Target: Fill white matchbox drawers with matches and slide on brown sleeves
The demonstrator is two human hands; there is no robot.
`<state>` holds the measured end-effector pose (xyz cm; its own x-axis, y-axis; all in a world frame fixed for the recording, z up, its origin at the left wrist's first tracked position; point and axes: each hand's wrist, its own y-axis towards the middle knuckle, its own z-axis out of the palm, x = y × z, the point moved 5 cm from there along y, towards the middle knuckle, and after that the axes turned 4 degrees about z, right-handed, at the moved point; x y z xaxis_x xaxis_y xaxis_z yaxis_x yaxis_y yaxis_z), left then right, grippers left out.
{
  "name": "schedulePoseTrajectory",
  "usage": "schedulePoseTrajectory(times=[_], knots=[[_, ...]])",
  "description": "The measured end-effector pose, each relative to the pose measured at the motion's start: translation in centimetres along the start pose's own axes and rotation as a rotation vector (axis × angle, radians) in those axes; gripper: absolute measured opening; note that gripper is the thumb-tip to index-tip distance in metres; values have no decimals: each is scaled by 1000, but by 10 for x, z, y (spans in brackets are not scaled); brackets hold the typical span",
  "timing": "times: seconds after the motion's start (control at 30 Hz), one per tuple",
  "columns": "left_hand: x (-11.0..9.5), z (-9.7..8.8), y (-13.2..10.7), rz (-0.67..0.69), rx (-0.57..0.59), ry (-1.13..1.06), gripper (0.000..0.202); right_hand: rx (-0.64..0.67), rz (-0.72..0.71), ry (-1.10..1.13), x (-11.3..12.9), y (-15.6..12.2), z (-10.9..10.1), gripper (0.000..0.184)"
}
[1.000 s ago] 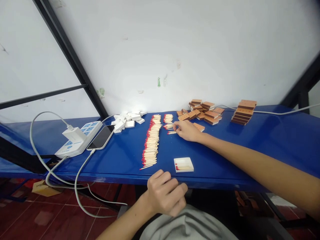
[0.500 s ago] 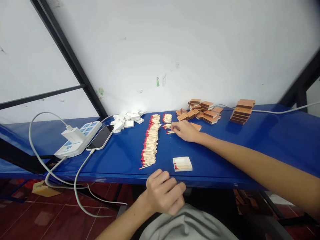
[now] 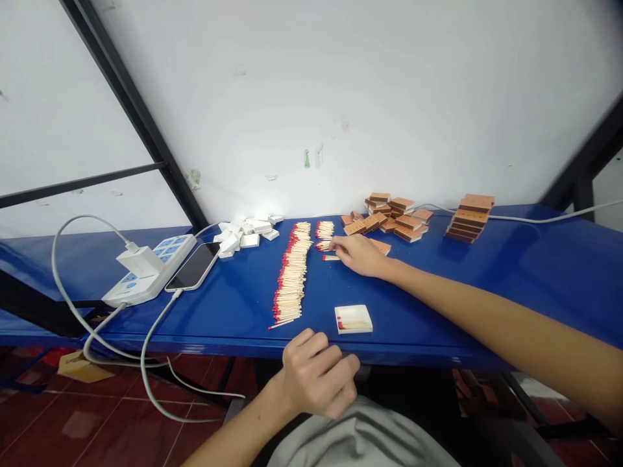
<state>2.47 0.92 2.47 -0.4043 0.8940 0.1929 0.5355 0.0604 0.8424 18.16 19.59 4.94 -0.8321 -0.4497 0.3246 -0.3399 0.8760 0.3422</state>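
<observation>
My right hand (image 3: 359, 253) reaches across the blue table (image 3: 487, 272), its fingertips pinched on a few red-tipped matches (image 3: 327, 249) beside a small match pile (image 3: 325, 229). To its left lies a long row of matches (image 3: 292, 274). A white open matchbox tray (image 3: 353, 319) with a few matches in it sits near the front edge. My left hand (image 3: 317, 375) rests below the table's front edge, over my lap, with its fingers curled and nothing visible in them.
White inner trays (image 3: 246, 234) are heaped at the back left. Brown matchbox sleeves (image 3: 395, 218) lie at the back, with a neat stack (image 3: 470, 218) further right. A phone (image 3: 194, 266) and a power strip (image 3: 150, 268) with cables sit at left.
Almost nothing differs; my right hand's fingers have shifted slightly over the loose matches, and the view has drifted a little.
</observation>
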Motion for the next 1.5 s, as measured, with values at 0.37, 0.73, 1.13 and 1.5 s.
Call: schedulePoseTrajectory(times=[0.37, 0.73, 1.13, 1.5], knots=[[0, 1, 1, -13, -2, 7, 19, 50, 46, -68, 0, 1, 2, 34], [0, 0, 0, -14, 3, -3, 18, 94, 52, -106, 2, 0, 2, 42], [0, 0, 1, 2, -20, -8, 18, 71, 27, -115, 1, 0, 2, 39], [0, 0, 1, 2, -21, -8, 18, 45, 72, -156, 1, 0, 1, 33]])
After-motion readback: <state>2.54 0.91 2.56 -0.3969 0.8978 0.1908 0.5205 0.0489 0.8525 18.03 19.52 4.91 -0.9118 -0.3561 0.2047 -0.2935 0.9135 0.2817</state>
